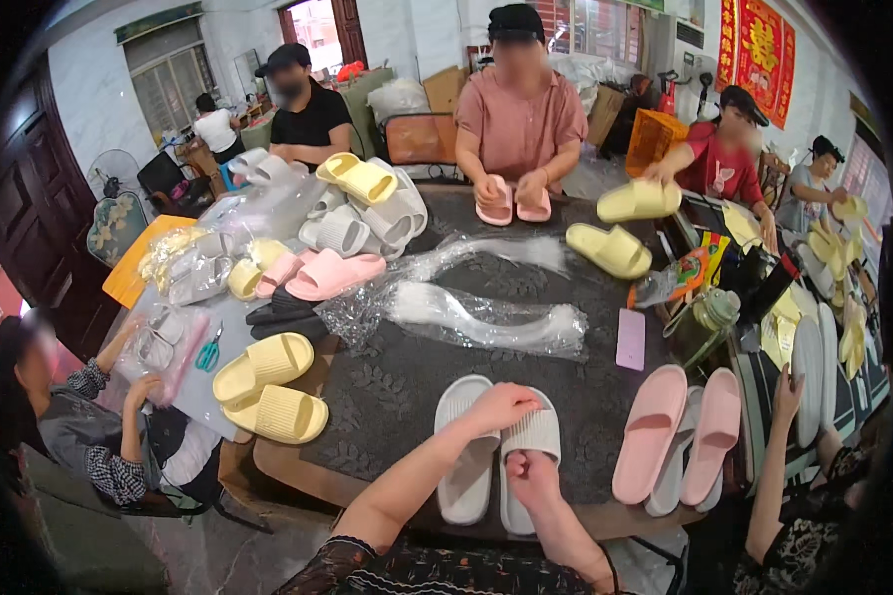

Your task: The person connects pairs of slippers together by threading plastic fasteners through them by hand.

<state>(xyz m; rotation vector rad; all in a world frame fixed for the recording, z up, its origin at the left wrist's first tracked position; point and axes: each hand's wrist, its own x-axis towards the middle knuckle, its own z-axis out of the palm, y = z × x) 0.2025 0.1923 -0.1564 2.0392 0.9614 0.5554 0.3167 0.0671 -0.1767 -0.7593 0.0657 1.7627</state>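
A pair of grey slippers lies in front of me with toes pointing away, the left grey slipper [463, 496] beside the right grey slipper [518, 511]. My left hand [499, 405] reaches across to the right slipper, its fingers curled together over the toe end of the ribbed strap. At the strap's opening, my right hand [534, 478] is closed, fingertips turned down against the footbed. Whatever either hand pinches is hidden. Pink slippers [650, 436] rest on grey ones to my right. Yellow slippers [268, 392] lie to my left.
Clear plastic bags of thin white strips [486, 317] lie mid-table, beyond my hands. A pink phone-like slab [630, 339] and a green bottle [709, 317] are at right. Mixed slippers [342, 233] heap at far left, near scissors [208, 352]. Co-workers sit around, one handling small pink slippers [494, 203].
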